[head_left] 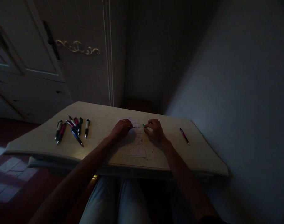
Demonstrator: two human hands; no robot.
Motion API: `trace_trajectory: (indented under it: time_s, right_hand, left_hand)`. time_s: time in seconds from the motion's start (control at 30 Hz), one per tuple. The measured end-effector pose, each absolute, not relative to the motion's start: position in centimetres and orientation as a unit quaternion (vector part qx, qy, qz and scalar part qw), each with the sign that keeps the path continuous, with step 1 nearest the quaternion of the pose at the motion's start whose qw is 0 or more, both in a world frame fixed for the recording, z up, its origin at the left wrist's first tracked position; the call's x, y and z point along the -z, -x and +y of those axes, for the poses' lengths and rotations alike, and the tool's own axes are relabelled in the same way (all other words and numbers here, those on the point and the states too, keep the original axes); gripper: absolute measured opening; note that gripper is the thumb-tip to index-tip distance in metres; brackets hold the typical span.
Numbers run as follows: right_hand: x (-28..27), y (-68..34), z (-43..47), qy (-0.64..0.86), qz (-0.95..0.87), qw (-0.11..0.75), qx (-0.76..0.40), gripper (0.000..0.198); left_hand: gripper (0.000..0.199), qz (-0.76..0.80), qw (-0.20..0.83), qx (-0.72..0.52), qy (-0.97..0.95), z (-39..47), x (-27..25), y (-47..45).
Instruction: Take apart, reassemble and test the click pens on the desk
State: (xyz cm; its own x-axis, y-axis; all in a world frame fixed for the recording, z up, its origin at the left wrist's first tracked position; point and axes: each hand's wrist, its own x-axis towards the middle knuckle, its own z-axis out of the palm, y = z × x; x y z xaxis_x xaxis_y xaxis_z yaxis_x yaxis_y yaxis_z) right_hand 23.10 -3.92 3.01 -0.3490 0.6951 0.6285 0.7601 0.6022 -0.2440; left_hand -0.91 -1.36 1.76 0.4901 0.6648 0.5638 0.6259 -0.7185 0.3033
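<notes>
Over the sheet of scribbled paper (135, 146), my two hands face each other across a thin dark stick (137, 127) that looks like a pen refill. My left hand (122, 128) is closed, its fingertips pinching the refill's left end. At the other end, my right hand (154, 129) is closed in a pinch at a small teal piece (143, 125). Whether that piece is joined to the refill is too dark to tell. The paper lies flat, its upper part partly covered by my left hand.
Several pens (75, 126) lie in a loose group on the left of the white table (100, 112). A single purple and black pen (185, 137) rests on the right. A wardrobe (86, 71) stands behind, and a wall (249, 102) closes off the right.
</notes>
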Motion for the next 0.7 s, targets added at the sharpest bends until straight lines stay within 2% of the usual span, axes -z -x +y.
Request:
trace_trajectory:
  time_s: [0.17,0.33,0.5,0.7]
  right_hand:
    - [-3.3,-25.3,-3.3,0.503,-0.755,0.417,0.053,0.005]
    - [-2.9,-26.1,-3.0,0.522,-0.751,0.405,0.016,0.006]
    - [-2.4,-26.0,-3.0,0.537,-0.758,0.37,-0.005,0.005]
    - [-2.7,-26.2,-3.7,0.515,-0.748,0.417,-0.012,0.016]
  left_hand:
    - [0.014,0.341,0.029,-0.36,-0.868,-1.3,-1.2,1.0]
    - [0.017,0.283,0.049,-0.339,-0.896,-1.3,-0.8,0.1]
    - [0.02,0.316,0.068,-0.381,-0.866,-0.2,-0.3,0.1]
    - [0.028,0.386,0.087,-0.452,-0.8,-0.1,-0.5,1.0]
